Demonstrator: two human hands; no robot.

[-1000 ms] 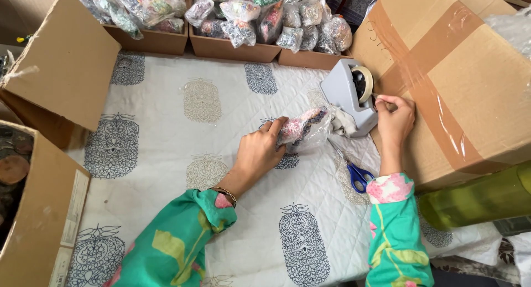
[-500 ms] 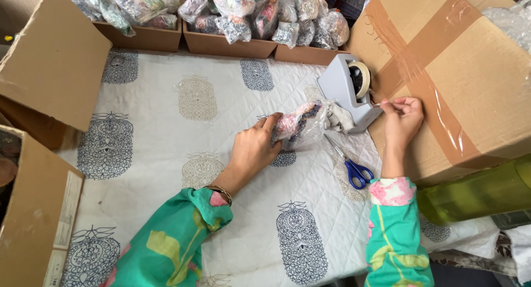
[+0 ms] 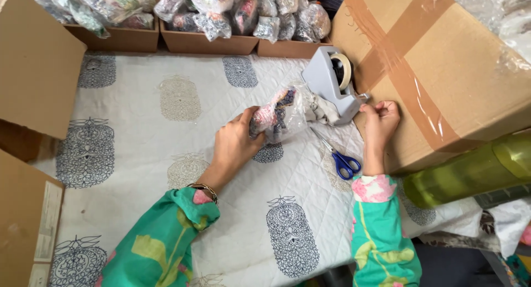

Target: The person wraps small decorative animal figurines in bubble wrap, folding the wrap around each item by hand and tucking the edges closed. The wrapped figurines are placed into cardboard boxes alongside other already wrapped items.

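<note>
While the left hand [image 3: 235,143] clamps a clear plastic packet [image 3: 279,114] of folded fabric against the quilted counter [image 3: 138,154], the right hand [image 3: 380,121] pinches the tape end drawn from the grey tape dispenser [image 3: 332,85] just beside its grip. Blue-handled scissors [image 3: 340,157] lie between both hands. Step in hand appears to be pulling tape; next, it needs tearing off and pressing over the packet's folded mouth.
</note>
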